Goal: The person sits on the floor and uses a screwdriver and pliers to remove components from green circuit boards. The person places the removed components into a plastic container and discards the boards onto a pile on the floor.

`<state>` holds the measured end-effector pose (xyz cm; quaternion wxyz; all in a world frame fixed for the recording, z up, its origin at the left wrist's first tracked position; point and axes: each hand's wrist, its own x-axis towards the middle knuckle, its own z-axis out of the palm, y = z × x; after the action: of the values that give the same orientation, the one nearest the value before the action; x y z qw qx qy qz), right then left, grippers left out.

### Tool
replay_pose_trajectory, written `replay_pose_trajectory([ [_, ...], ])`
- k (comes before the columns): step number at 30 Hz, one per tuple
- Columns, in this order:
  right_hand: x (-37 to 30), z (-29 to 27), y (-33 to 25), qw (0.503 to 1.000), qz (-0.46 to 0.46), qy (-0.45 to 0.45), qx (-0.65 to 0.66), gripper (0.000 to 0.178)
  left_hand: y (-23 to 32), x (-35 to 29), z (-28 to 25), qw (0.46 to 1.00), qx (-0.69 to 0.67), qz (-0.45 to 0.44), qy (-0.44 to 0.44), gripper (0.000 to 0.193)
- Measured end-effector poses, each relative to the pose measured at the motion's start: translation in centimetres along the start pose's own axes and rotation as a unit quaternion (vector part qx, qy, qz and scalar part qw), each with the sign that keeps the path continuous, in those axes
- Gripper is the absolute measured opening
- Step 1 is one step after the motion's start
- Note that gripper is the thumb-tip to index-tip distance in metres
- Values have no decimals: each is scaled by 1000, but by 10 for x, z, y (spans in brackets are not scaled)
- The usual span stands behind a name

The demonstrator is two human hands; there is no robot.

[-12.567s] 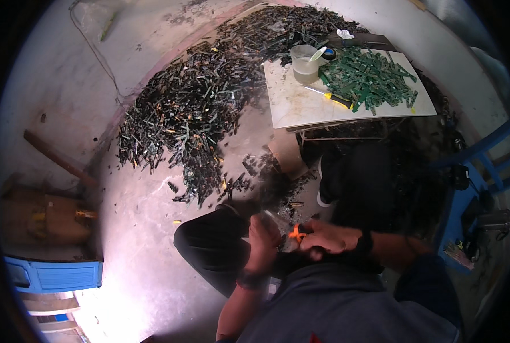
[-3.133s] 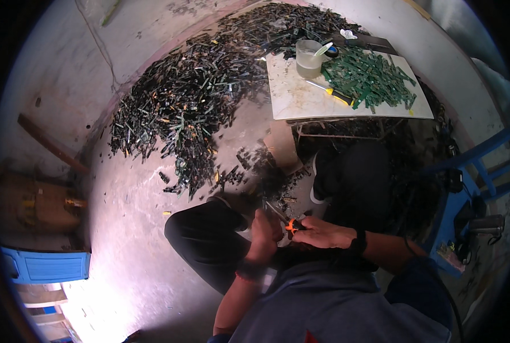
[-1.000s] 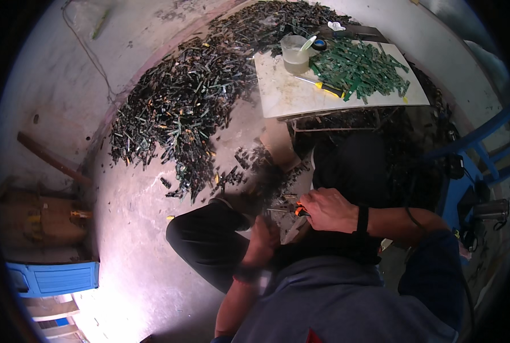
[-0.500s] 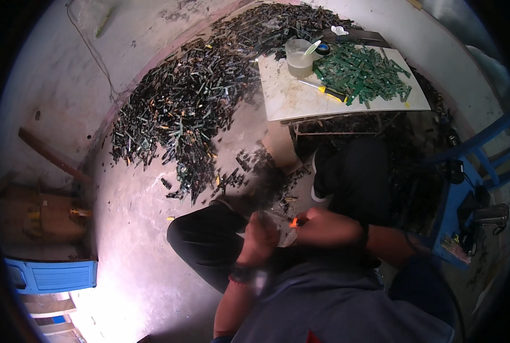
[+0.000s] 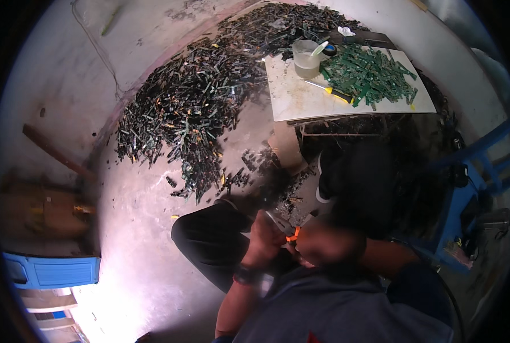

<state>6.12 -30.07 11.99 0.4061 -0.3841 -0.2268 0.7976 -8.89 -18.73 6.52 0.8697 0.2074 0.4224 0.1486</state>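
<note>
Over my lap, my right hand (image 5: 323, 246) is closed round orange-handled pliers (image 5: 293, 234), blurred by motion. Their grey metal end points up and left, to the fingers of my left hand (image 5: 263, 237). That hand is closed too, and what it pinches is too dark and small to make out. A heap of dark strips and scraps (image 5: 180, 120) spreads over the floor ahead, with loose bits closer to my feet.
Ahead right stands a low white-topped table (image 5: 292, 103). On it are green circuit-board strips (image 5: 375, 80), a clear tub (image 5: 305, 66) of cloudy liquid and a yellow-black screwdriver (image 5: 338, 94). A blue chair (image 5: 466, 188) is at right; a blue plastic stool (image 5: 58, 271) at left.
My right hand and the pliers have shifted a little lower and tilted, with more of the metal end showing by my left hand. The whole view has moved slightly.
</note>
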Motion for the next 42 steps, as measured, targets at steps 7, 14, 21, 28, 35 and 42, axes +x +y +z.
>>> replay_pose_trajectory([
  [7, -5, -50, -9, 698, -157, 237, -658, 21, -1, 7, -3, 995, 95, -11, 16, 44],
  [14, 5, -10, 18, 999, 5, -16, 52, 19, -4, 10, 2, 998, 19, -9, 53, 41],
  [21, 0, -27, -8, 902, -97, 124, -402, 22, -2, 7, -10, 1000, 6, -4, 18, 40],
  [28, 2, -47, -5, 767, -148, 243, -575, 23, -9, 12, -6, 999, 28, -15, 19, 44],
  [35, 26, -26, 40, 955, 13, -150, 255, 25, 8, -1, 26, 996, -18, -12, 82, 39],
  [42, 13, -20, 30, 927, 46, -166, 335, 23, -1, 16, 20, 997, -66, -5, -44, 33],
])
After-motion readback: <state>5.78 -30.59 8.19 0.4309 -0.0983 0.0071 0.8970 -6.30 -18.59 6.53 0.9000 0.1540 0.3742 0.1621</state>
